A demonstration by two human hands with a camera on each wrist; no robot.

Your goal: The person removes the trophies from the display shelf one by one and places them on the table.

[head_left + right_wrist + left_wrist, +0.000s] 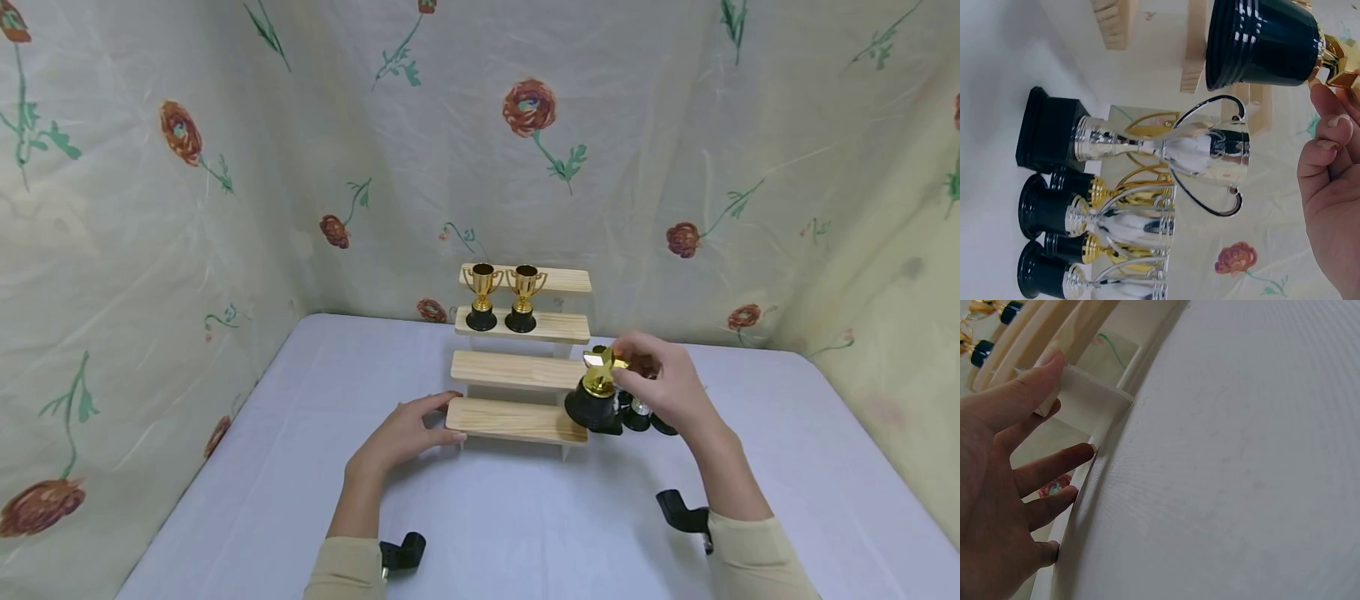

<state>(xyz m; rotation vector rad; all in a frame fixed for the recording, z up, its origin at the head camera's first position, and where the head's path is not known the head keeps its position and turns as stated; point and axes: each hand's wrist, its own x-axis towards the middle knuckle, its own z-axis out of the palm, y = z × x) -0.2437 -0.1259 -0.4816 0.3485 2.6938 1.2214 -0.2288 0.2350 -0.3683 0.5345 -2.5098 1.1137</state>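
Note:
My left hand (408, 429) pinches the left end of the lowest step of a pale wooden stepped stand (517, 419), thumb and index finger at the board's edge and the other fingers spread. My right hand (666, 379) holds a gold star trophy (592, 404) by its star, the round black base tilted and hanging over the stand's right end. Below it in the right wrist view stands a silver two-handled trophy cup (1200, 150) on a square black base, partly hidden by the hand in the head view.
Two gold trophy cups (482, 287) stand side by side on the stand's third step. Several smaller silver cups (1138, 225) and gold cups (1094, 187) crowd together right of the stand. A white cloth covers the table (517, 525); a flowered curtain (600, 167) hangs behind it.

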